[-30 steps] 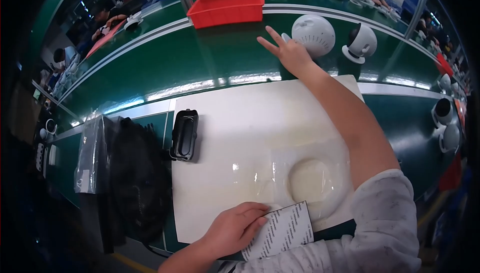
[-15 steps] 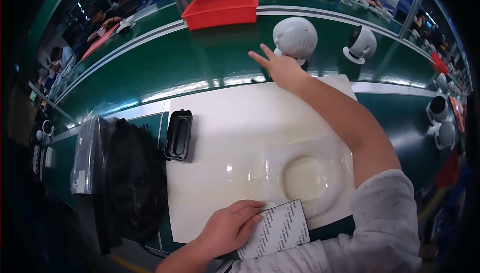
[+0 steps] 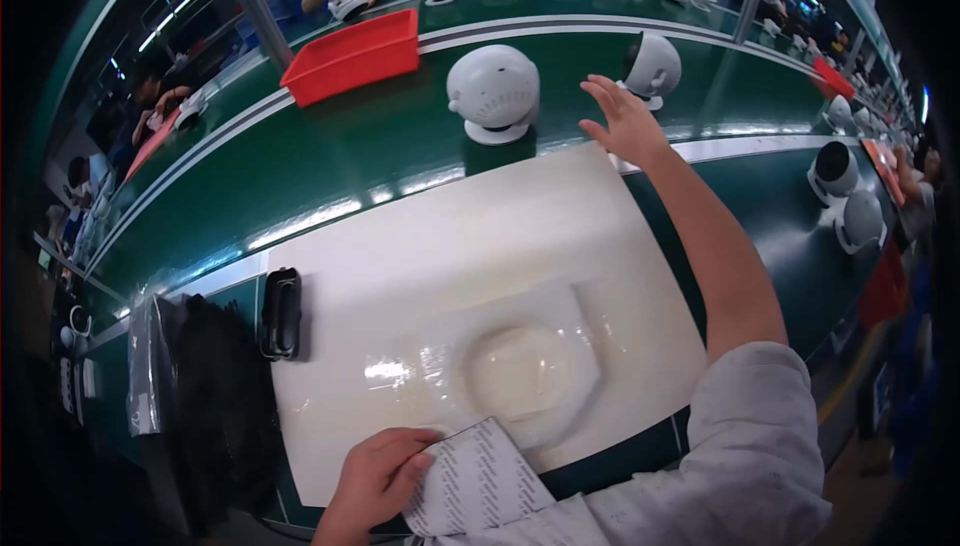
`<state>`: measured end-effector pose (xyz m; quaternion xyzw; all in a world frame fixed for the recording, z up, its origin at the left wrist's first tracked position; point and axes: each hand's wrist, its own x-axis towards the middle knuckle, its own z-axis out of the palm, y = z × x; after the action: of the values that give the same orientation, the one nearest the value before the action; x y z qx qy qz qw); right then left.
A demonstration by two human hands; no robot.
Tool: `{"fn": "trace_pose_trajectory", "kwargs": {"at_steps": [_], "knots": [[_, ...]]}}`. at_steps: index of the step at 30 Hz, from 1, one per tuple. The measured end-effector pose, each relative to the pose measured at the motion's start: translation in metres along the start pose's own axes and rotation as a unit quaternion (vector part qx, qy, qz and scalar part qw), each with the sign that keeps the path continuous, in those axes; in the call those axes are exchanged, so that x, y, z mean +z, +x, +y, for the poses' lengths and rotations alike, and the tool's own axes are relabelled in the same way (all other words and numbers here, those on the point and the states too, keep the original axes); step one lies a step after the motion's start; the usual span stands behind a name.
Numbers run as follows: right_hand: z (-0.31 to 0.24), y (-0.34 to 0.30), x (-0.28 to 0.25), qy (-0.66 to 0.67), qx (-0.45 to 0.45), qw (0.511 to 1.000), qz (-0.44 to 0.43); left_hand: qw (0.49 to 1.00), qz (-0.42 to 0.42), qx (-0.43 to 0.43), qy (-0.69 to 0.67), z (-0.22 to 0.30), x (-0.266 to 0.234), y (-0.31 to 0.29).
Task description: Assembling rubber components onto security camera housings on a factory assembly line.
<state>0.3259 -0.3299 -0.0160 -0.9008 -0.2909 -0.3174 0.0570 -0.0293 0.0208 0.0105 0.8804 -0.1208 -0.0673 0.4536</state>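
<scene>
Broadly, the view is crossed by a green belt (image 3: pixel 400 136), before which a white board (image 3: pixel 400 256) is laid. Along the belt's far edge a red bin (image 3: pixel 355 71) is set; on the board a white pad (image 3: pixel 552 311) with a round opening is placed. On the belt a white round device (image 3: pixel 495 86) is stood upright, and, right of it, a black-faced device (image 3: pixel 660 64), near which the right hand (image 3: pixel 625 126) is held released, fingers spread; whether contact is made cannot be told. At the board's near edge a patterned sheet (image 3: pixel 478 481) is grasped by the left hand (image 3: pixel 375 476). On the board's left edge a small black tray (image 3: pixel 281 314) is rested.
</scene>
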Motion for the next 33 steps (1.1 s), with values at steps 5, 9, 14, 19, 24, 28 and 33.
{"fn": "trace_pose_trajectory", "kwargs": {"at_steps": [5,9,14,19,24,28,33], "knots": [[0.042,0.008,0.029,0.029,0.044,0.997,-0.061,0.999,0.043,0.002,0.019,-0.002,0.008,-0.013],[0.074,0.011,0.062,0.051,0.120,0.987,-0.094,0.996,0.073,-0.008,0.047,-0.006,0.015,-0.018],[0.077,0.015,0.049,-0.009,0.190,0.980,-0.063,0.993,0.109,0.024,0.048,-0.011,0.017,-0.022],[0.066,0.006,0.029,-0.050,0.081,0.993,0.071,0.994,0.101,0.033,0.039,-0.010,0.018,-0.020],[0.040,-0.006,0.001,-0.053,0.098,0.994,0.002,0.993,0.104,0.042,0.022,-0.015,0.019,-0.023],[0.037,-0.014,-0.019,-0.048,0.129,0.990,-0.007,0.993,0.102,0.060,0.011,-0.016,0.020,-0.024],[0.032,-0.017,-0.045,-0.011,0.131,0.991,-0.012,0.994,0.099,0.052,-0.010,-0.018,0.018,-0.023]]}}
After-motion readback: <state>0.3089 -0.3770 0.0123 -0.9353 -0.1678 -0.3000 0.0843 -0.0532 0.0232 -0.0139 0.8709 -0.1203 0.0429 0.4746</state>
